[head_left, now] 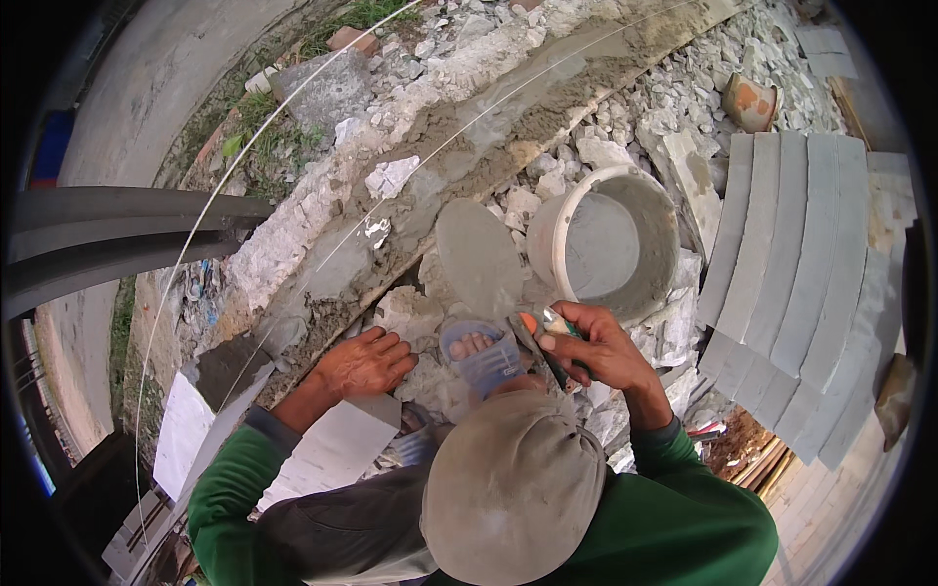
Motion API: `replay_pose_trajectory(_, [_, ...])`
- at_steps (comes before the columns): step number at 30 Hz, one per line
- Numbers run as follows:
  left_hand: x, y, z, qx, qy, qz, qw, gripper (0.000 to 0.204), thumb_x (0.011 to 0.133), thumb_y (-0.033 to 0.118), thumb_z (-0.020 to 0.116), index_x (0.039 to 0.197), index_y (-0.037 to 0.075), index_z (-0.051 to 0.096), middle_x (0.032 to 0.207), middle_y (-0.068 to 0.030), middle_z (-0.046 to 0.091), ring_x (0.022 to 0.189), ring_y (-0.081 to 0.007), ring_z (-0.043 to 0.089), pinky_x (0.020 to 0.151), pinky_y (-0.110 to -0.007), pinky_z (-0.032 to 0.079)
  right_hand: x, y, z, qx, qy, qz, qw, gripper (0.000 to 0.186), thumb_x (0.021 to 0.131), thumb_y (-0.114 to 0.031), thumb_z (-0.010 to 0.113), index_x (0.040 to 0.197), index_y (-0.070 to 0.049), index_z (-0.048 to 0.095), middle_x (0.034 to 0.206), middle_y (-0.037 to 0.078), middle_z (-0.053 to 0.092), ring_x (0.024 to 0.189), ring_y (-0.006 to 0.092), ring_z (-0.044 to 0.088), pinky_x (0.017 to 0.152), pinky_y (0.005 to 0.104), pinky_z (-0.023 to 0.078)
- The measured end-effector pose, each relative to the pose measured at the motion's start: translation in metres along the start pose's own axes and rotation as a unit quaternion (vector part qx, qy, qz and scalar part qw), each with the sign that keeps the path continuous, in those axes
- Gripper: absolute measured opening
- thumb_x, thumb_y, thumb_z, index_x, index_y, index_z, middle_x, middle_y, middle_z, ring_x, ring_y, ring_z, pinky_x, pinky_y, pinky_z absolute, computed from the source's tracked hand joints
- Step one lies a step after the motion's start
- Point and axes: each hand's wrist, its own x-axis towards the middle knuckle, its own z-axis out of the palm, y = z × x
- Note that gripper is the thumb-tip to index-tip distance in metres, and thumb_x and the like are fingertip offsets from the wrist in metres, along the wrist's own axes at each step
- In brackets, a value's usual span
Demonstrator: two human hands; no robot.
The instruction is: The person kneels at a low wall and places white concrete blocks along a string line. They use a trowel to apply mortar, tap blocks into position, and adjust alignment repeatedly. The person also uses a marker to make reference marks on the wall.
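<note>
Trowel (481, 256) | blade points up-left from right hand (596, 347), grip closed on handle | bucket (611, 244) just right | left hand (363, 363) flat on rubble, empty

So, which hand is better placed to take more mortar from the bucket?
The right hand. It already grips the trowel, whose blade lies just beside the bucket. The left hand rests flat on the rubble, farther away and holding nothing.

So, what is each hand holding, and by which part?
The right hand holds a trowel by its handle, fingers wrapped round it. The left hand holds nothing; it rests flat on the rubble.
</note>
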Motion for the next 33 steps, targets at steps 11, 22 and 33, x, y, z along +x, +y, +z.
replay_pose_trajectory(11, [0.251,-0.080,0.072,0.112,0.063,-0.281,0.951,0.023,0.088,0.008,0.065,0.110,0.004,0.071,0.113,-0.0115,0.067,0.094,-0.0272,0.074,0.072,-0.037,0.062,-0.071,0.024,-0.081,0.039,0.341,-0.051,0.938,0.019,0.099,-0.017,0.070,0.109,-0.001,0.066,0.062,-0.003,0.055,0.042,0.0057,0.047,0.039,0.0240,0.035])
replay_pose_trajectory(22, [0.226,-0.061,0.053,-0.119,-0.043,-0.373,0.919,0.015,0.082,0.008,0.072,0.094,0.001,0.076,0.100,-0.0229,0.075,0.094,-0.0376,0.077,0.081,-0.047,0.062,-0.051,0.033,-0.082,0.027,0.324,-0.013,0.945,0.018,0.099,-0.017,0.070,0.108,-0.002,0.067,0.065,-0.003,0.057,0.042,0.0058,0.046,0.038,0.0238,0.032])
replay_pose_trajectory(33, [0.217,-0.055,0.058,-0.295,0.059,-0.467,0.831,0.029,0.092,0.020,0.068,0.113,0.001,0.073,0.112,-0.0264,0.074,0.109,-0.0457,0.070,0.098,-0.054,0.054,-0.046,0.042,-0.085,0.029,0.345,-0.015,0.938,0.021,0.099,-0.016,0.068,0.112,0.001,0.066,0.064,-0.001,0.056,0.041,0.0062,0.045,0.038,0.0239,0.033])
